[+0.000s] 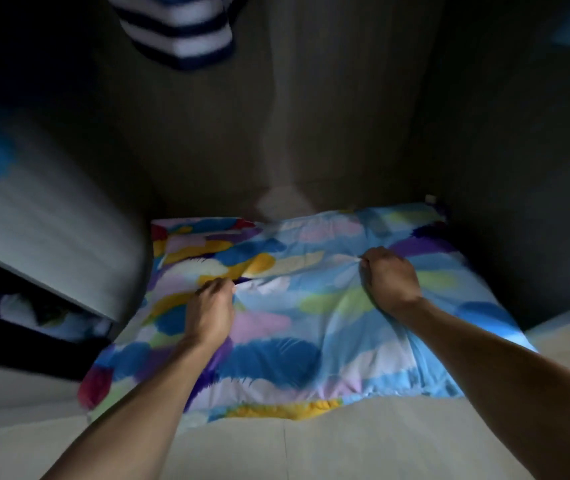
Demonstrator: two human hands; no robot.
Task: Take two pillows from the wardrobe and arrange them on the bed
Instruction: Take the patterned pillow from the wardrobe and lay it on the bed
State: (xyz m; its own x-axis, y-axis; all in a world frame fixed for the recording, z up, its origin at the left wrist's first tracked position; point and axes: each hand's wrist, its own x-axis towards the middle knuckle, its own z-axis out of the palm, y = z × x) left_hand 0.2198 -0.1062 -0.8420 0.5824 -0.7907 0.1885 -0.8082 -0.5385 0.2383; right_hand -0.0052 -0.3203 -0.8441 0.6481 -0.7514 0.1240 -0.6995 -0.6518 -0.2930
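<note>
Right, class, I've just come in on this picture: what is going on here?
A person is reaching into a dark wardrobe with both bare hands. The left hand and the right hand each have a bunched grip on the cover of a brightly patterned pillow lying on the wardrobe floor. A striped garment hangs above.

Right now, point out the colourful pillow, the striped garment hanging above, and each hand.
colourful pillow [276, 358], head view, blue patch near its front.
striped garment [179, 29], head view, lower hem.
left hand [211, 306], head view, back of hand.
right hand [391, 278], head view, knuckles.
</note>
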